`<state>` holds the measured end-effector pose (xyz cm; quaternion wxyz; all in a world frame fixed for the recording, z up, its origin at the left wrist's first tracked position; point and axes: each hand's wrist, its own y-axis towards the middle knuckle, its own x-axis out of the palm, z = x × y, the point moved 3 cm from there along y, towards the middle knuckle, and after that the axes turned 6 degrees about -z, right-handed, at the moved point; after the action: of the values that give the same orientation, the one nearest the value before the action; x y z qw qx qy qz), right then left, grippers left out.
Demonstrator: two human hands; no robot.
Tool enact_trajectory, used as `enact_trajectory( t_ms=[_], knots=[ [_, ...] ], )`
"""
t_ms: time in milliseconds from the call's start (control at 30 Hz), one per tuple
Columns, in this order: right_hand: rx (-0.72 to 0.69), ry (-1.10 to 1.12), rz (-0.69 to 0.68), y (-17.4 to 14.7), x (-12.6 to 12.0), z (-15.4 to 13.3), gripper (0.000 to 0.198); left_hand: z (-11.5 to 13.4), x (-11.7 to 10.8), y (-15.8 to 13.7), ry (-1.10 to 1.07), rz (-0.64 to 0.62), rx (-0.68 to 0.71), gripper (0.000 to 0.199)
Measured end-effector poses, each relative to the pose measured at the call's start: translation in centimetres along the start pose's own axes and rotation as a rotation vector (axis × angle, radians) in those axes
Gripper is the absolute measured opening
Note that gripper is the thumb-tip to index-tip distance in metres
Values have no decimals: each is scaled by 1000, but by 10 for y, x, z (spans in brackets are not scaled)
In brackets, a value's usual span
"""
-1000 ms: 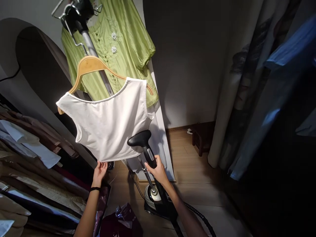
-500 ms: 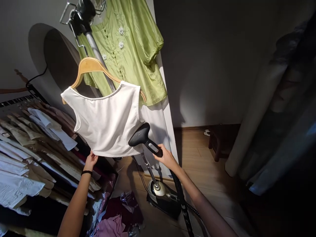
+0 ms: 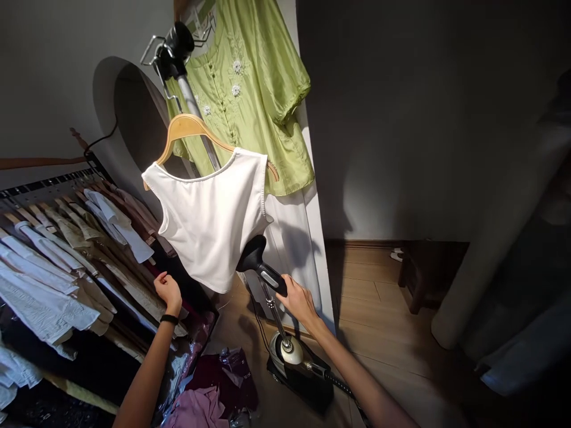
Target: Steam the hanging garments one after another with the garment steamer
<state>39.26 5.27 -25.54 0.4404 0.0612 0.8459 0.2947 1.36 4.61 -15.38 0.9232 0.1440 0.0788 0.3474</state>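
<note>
A white sleeveless top (image 3: 209,220) hangs on a wooden hanger (image 3: 190,126), which is hooked to the steamer's pole (image 3: 191,101). My right hand (image 3: 298,302) grips the black handle of a garment steamer head (image 3: 254,255). The steamer head rests at the top's lower right side, and the cloth bunches there with its hem pulled askew. My left hand (image 3: 169,292) is below and left of the top, apart from its hem. Its fingers are curled in with nothing seen in them. On the floor stands the steamer base (image 3: 289,351).
Behind the pole hangs a green blouse (image 3: 250,113) against a white panel. A rail of clothes (image 3: 84,238) fills the left side. Folded and bagged garments (image 3: 200,404) lie on the floor below. A dark wooden stool (image 3: 423,273) and a curtain stand at the right.
My left hand has let go of the top's hem and moved away from it. The steamer head has turned and pushes the top's lower right side inward. The view has shifted slightly left.
</note>
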Motion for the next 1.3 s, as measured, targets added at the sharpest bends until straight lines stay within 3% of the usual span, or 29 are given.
enact_trajectory(
  t_ms=[33,67,100,200,267,367,433,600,733,1000,1300],
  knots=[
    [-6,-4,-7,-1,0,0,28,22,4,-14,37,90,137,8],
    [-11,-7,-18,-3,0,0,27,48,10,-32,104,179,360,12],
    [-13,-9,-32,-4,1,0,27,77,22,-51,191,156,586,16],
    [13,-3,-68,-8,5,-2,25,147,79,-104,513,-199,1004,22],
    [33,9,-78,-10,7,-4,24,174,116,-124,776,-270,1102,26],
    [48,35,-84,-14,5,-4,25,183,157,-124,1105,-295,1061,26],
    [76,59,-69,-17,0,1,26,178,169,-113,1213,-334,1030,26],
    [128,95,38,-12,-25,10,34,175,162,-92,1197,-517,1045,32],
    [80,73,55,3,-41,3,35,185,155,-91,1285,-520,1092,32],
    [50,60,-115,-11,-20,-3,26,198,157,-99,1443,-570,1190,29],
    [31,27,-35,9,-51,-5,33,217,168,-93,1333,-850,1172,33]
  ],
)
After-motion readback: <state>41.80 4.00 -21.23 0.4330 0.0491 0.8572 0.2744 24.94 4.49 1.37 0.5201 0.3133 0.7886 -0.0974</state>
